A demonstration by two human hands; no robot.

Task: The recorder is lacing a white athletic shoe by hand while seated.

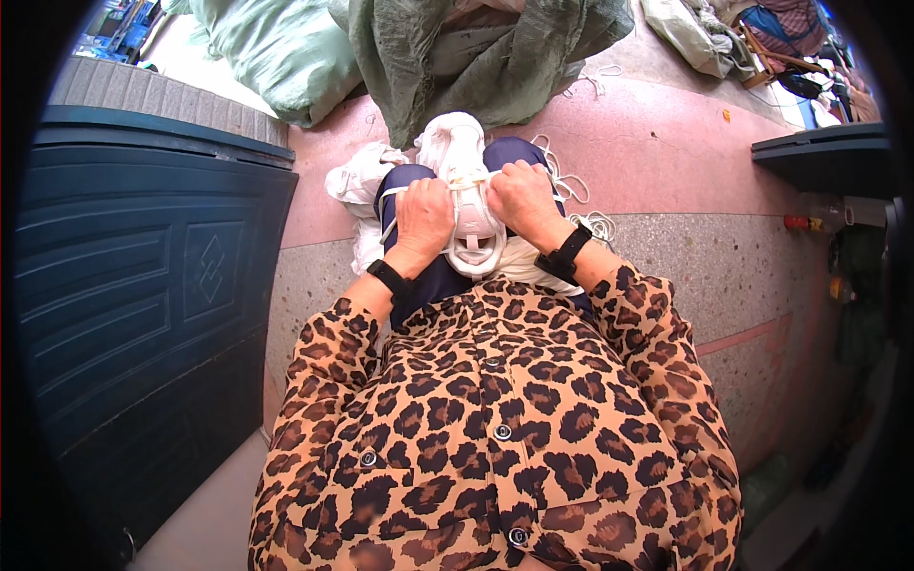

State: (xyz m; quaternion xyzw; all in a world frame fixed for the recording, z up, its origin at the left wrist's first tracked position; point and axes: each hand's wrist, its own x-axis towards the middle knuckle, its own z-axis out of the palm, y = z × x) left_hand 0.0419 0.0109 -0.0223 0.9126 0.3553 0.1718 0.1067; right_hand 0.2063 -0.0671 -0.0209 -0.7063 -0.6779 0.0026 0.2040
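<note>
A white sneaker (478,249) rests on my lap between my knees, its toe pointing away from me and its opening towards me. My left hand (426,217) is closed in a fist at the sneaker's left side, gripping a white shoelace (391,193) whose loose end hangs over my left knee. On the other side my right hand (526,198) is closed on the shoelace too, and more lace trails past my right knee. Between the fists the lace crosses the sneaker's front. The fingertips are partly hidden.
Other white shoes (366,173) lie beside my left leg. A bundle of white laces (598,226) is by my right knee. Large green sacks (276,57) stand ahead. A dark blue panelled door (143,257) is at left, and a dark ledge (819,152) juts in at right.
</note>
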